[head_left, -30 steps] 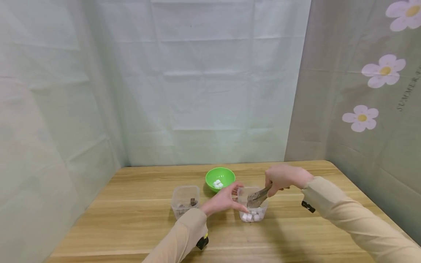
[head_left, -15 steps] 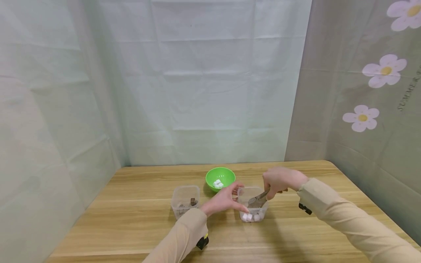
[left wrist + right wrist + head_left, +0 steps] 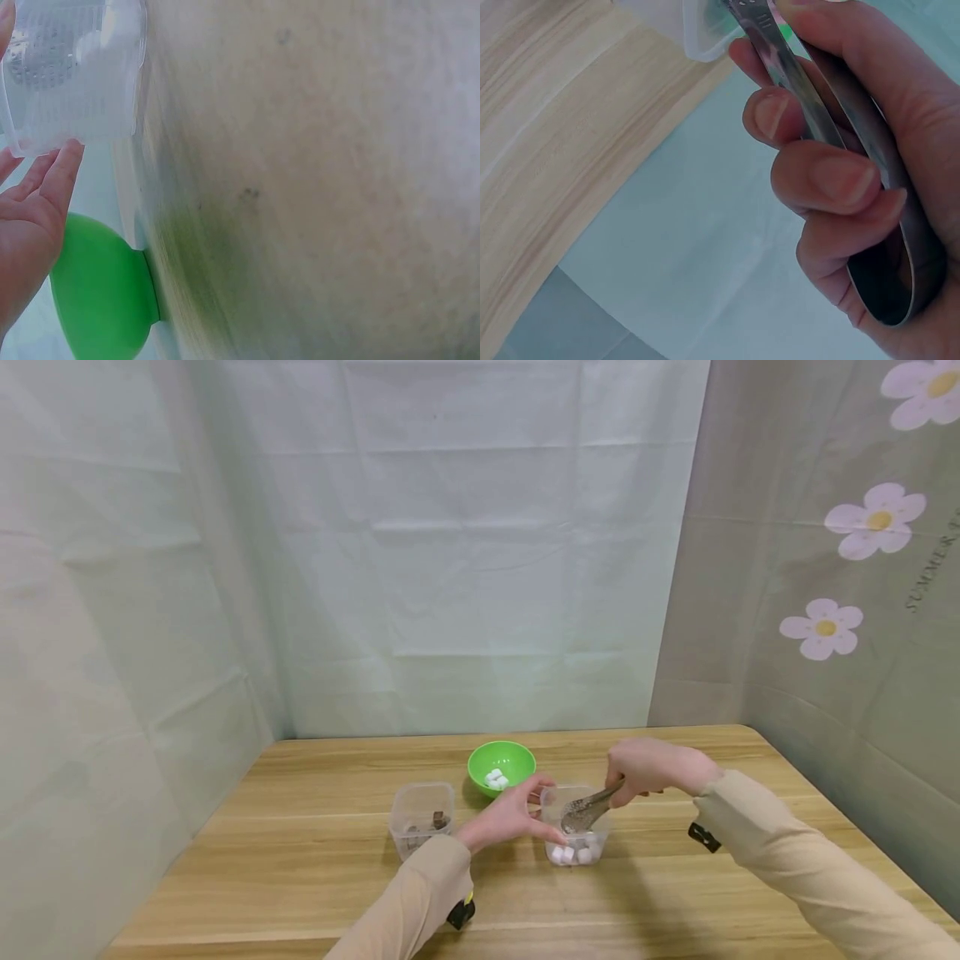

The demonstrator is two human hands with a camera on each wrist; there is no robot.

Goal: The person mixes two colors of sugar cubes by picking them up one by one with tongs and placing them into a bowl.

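Note:
In the head view a clear plastic container (image 3: 553, 807) with white cubes (image 3: 568, 855) stands on the table. My left hand (image 3: 512, 818) holds it from the left, thumb at the front wall and fingers at the far side. My right hand (image 3: 651, 768) grips metal tongs (image 3: 587, 812), whose perforated ends reach down into this container. The right wrist view shows my fingers curled round the bent handle of the tongs (image 3: 859, 105). Whether a cube is between the tong ends cannot be seen. Against the container wall (image 3: 105, 101), my left fingertips show in the left wrist view.
Behind my left hand is a green bowl (image 3: 517, 762) with several white cubes inside. A second clear container (image 3: 408, 802), holding dark brown cubes (image 3: 440, 819), stands left of my left hand. The wooden table (image 3: 322, 860) ends at a curtain behind.
The tongs dipped lower into the container with my right hand moving slightly left, then came up and back right a little. My left hand has stayed on the container.

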